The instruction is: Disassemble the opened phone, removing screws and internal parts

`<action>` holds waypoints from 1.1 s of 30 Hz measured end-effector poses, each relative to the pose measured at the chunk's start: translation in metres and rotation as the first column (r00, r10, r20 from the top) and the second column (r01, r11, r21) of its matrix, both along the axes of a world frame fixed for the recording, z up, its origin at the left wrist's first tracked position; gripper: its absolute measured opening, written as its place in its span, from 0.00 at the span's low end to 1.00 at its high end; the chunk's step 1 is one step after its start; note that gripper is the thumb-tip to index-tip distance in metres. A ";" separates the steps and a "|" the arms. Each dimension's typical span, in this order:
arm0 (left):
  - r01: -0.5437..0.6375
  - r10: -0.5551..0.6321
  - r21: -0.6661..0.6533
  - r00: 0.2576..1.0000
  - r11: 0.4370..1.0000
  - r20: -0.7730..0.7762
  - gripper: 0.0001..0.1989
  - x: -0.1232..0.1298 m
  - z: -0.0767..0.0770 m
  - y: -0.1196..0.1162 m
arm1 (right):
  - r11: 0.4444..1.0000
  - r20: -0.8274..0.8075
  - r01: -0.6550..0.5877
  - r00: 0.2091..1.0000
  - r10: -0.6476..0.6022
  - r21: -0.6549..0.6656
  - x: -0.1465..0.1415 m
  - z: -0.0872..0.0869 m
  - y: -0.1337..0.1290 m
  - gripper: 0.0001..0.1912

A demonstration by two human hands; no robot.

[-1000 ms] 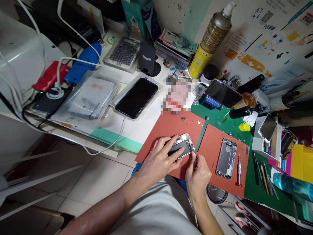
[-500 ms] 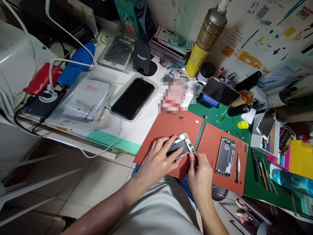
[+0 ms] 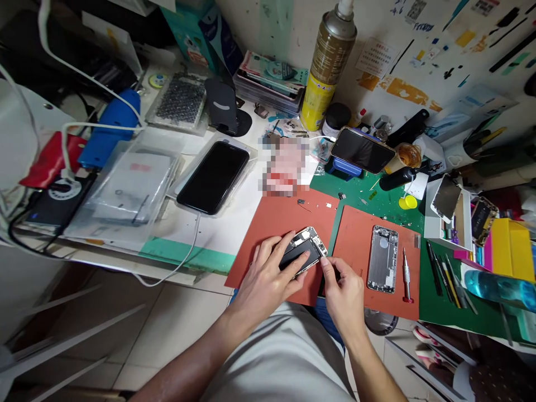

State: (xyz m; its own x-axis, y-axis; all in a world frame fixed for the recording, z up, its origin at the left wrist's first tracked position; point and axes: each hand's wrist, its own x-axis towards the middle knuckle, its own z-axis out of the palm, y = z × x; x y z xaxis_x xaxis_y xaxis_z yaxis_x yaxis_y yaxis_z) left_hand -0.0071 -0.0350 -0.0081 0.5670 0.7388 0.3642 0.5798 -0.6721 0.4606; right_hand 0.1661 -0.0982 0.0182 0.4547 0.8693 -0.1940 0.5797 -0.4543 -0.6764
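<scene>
An opened smartphone (image 3: 305, 250), its black battery and metal inner parts exposed, lies tilted over the left red mat (image 3: 276, 215). My left hand (image 3: 274, 271) grips it, with fingers across the battery and along its edges. At the phone's lower right corner my right hand (image 3: 341, 282) is closed in a pinch. Whatever lies between its fingertips is too small to make out. Right of that hand, an empty phone housing (image 3: 382, 259) rests on the right red mat (image 3: 352, 229), next to a silver screwdriver (image 3: 406, 273) with a red end.
A black-screened phone (image 3: 213, 177) with a cable lies on the white tabletop at left. Another phone (image 3: 362, 149) leans on a blue stand. Behind stands a spray can (image 3: 329, 67). Pen-like tools (image 3: 446, 279) and a blue bottle (image 3: 498, 287) are at the right edge.
The view has shifted, so the bench's left part sits further left and lower. My right fingertips remain at the phone's corner; my left hand still grips the phone.
</scene>
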 end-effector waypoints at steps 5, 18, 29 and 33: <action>-0.008 0.008 -0.002 1.000 1.000 0.002 0.19 0.000 0.000 -0.001 | 0.996 -0.018 0.084 0.996 -0.084 0.027 -0.005 -0.005 -0.001 0.27; -0.001 0.001 -0.013 1.000 1.000 -0.029 0.18 -0.001 -0.003 -0.001 | 0.992 0.067 0.080 0.994 -0.087 0.100 -0.007 -0.011 -0.003 0.25; 0.004 -0.004 0.009 0.999 1.000 -0.049 0.21 -0.001 -0.002 -0.001 | 0.985 0.242 -0.065 0.970 0.024 0.160 0.003 -0.013 0.002 0.23; 0.008 -0.008 0.008 0.999 1.000 -0.050 0.20 -0.001 -0.003 -0.001 | 0.984 0.221 -0.052 0.975 0.014 0.169 0.005 -0.014 0.003 0.22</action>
